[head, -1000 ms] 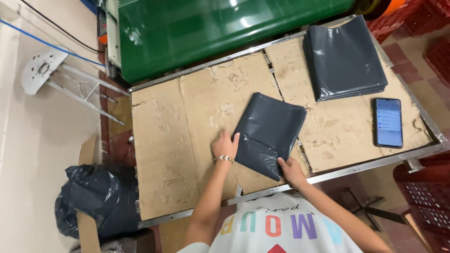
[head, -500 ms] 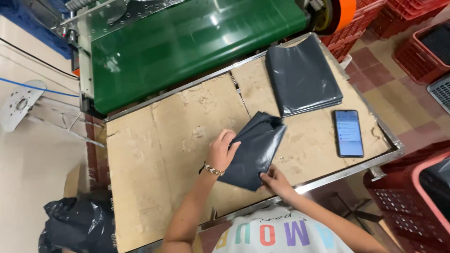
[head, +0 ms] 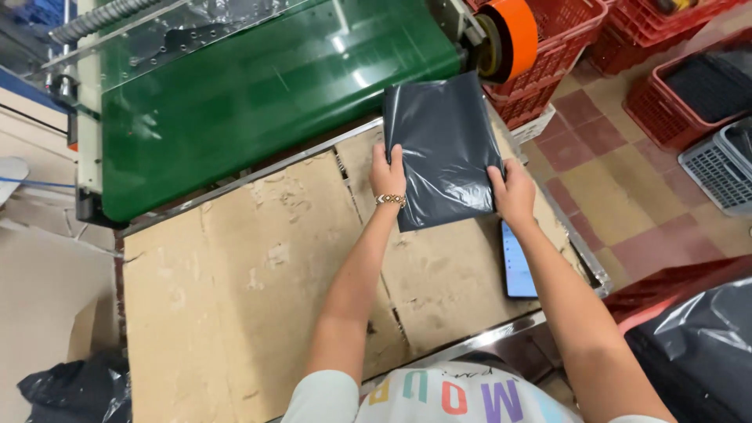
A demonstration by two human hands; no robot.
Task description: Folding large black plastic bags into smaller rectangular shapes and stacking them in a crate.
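Gripping the flat dark-grey plastic mailer bag [head: 442, 149] by both side edges, left hand [head: 388, 174] and right hand [head: 513, 190] hold it partly onto the green conveyor belt [head: 258, 94]; letting go seems all that remains.

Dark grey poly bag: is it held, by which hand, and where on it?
Both. The left hand grips the dark grey poly bag at its left edge and the right hand at its right edge, both near the bottom.
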